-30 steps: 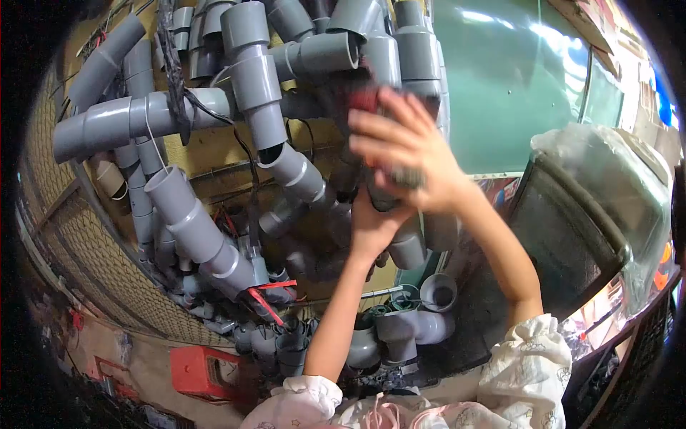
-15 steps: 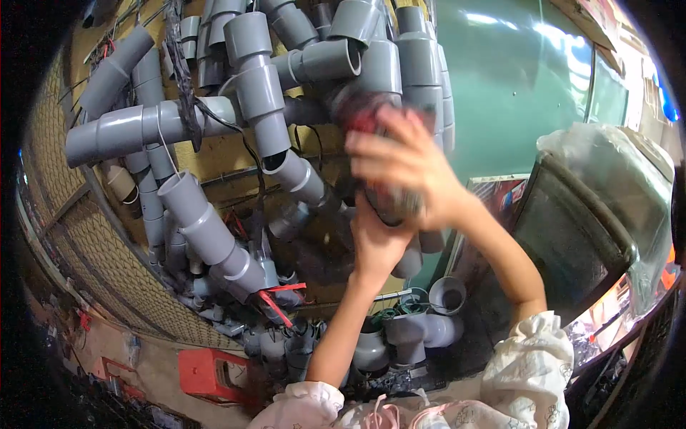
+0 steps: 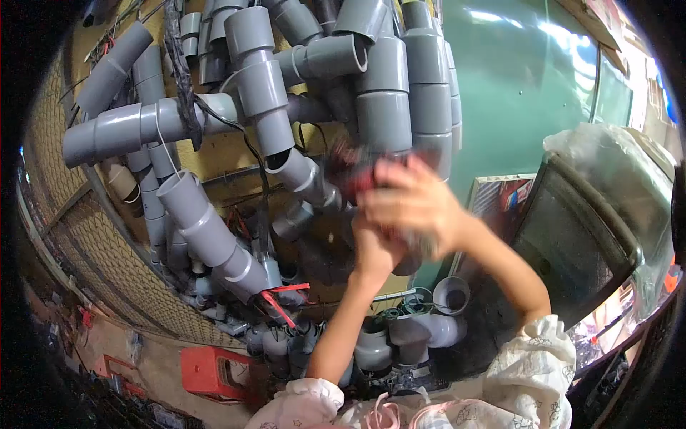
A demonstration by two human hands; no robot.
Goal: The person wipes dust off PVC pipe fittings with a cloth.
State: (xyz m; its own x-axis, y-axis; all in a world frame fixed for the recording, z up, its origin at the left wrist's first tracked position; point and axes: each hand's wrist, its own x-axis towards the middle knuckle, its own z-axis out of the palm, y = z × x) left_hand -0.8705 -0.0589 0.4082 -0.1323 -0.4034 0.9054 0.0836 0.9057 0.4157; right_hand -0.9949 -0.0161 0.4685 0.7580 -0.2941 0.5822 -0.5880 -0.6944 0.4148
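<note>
A dark red-and-black object (image 3: 355, 170), smeared by motion, is between my two hands; its kind cannot be made out. My right hand (image 3: 418, 207) is closed over its near side, fingers wrapped across it. Below, my left hand (image 3: 377, 247) grips it from underneath, and its fingers are largely hidden. Just behind the hands hang grey plastic pipe couplings (image 3: 384, 118) in a stacked column. To the left of the object, an angled grey pipe fitting (image 3: 304, 175) hangs near it.
Many grey fittings hang in strings, including a long horizontal one (image 3: 107, 136) and a slanted one (image 3: 211, 229) with red ribbon (image 3: 279, 307) at its end. Wire mesh (image 3: 93, 264) stands left, a red stool (image 3: 214, 373) on the floor, a dark chair back (image 3: 572, 222) right.
Both hands and the red-and-black object have moved down; the right hand has also shifted slightly right. More of the coupling column behind shows now.
</note>
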